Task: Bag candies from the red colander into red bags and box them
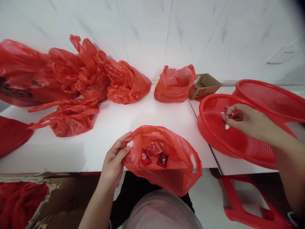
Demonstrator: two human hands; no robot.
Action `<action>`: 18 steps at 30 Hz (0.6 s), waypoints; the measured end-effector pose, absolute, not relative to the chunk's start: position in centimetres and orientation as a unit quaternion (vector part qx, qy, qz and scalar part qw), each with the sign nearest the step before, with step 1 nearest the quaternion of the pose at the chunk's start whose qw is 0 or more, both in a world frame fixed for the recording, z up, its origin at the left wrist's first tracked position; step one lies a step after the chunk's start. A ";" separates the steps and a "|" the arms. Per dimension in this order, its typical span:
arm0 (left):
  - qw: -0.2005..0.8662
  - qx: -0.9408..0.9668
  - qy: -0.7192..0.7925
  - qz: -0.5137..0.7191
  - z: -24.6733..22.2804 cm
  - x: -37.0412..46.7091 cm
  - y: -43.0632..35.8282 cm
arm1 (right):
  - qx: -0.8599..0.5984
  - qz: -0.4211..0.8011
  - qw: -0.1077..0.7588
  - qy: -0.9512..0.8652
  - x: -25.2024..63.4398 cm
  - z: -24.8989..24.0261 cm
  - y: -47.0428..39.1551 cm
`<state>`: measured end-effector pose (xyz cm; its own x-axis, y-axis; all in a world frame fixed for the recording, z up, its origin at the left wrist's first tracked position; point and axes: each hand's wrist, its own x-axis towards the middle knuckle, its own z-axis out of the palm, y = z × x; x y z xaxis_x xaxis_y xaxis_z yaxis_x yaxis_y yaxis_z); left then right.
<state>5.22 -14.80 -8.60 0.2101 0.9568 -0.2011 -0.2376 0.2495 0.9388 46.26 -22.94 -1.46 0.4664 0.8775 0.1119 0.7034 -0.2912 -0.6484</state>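
A red plastic bag (176, 178) lies with its mouth open at the table's front edge. My left hand (115, 157) pinches its left handle. Inside the bag are several small red packets (154, 150) and a dark red one (162, 160). Over the red perforated basket (214, 140) on the right, my right hand (240, 119) is closed around small red-and-white packets (225, 115), their exact number hidden by the fingers.
Filled red bags (128, 82) line the wall at the left; another bag (175, 86) stands beside a small cardboard box (205, 86). A second red basket (274, 95) is behind the first. Below are a red stool (238, 200) and a large carton (64, 197).
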 end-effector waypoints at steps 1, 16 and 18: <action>0.660 0.412 0.435 0.454 -8.6 5.3 -14.8 | -0.751 0.164 0.364 -0.526 44.1 -0.7 -22.9; 0.655 0.400 0.450 0.457 -8.7 4.4 -15.0 | -0.497 0.207 0.200 -0.819 24.3 -9.1 -20.3; 0.656 0.397 0.447 0.461 -8.8 4.4 -15.0 | -0.492 0.165 0.155 -0.841 23.3 -10.3 -20.0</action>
<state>4.38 -14.97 -8.77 0.1747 0.9595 -0.2209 -0.2497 0.2602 0.9327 23.33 -20.04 -10.33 -0.4675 0.8785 0.0987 0.7763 0.4614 -0.4296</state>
